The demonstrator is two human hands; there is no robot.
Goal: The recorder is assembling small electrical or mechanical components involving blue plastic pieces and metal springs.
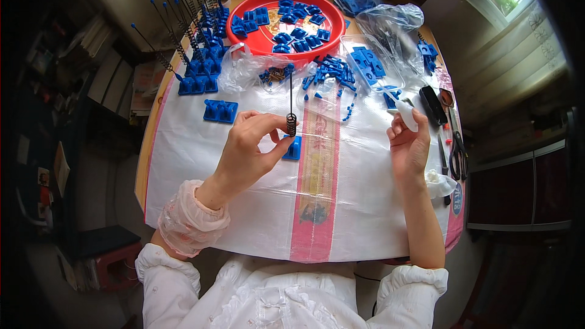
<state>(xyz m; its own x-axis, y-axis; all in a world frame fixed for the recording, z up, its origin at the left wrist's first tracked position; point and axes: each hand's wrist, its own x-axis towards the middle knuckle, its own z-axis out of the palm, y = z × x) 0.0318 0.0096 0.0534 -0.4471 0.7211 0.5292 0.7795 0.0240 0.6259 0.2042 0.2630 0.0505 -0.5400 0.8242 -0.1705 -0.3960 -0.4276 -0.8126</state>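
My left hand (253, 146) is over the middle of the table, its thumb and fingers pinching a black coil spring (291, 125). A thin dark rod with a blue tip rises upright from the spring. Just below the spring sits a small blue plastic base (292, 148), partly behind my fingertips; whether they are joined I cannot tell. On the right, my right hand (409, 146) is raised with its fingers closed round a white squeeze bottle (406, 116), whose narrow nozzle points up and left. Beneath the nozzle lies a blue piece (393, 99).
A red round tray (233, 35) holds several blue parts. Spring-rod assemblies (201, 67) stand at the far left, with a blue base (220, 111) nearer. Small blue pieces (332, 73), a clear tray (399, 73) and plastic bags (390, 21) lie beyond my hands; scissors (457, 152) lie right.
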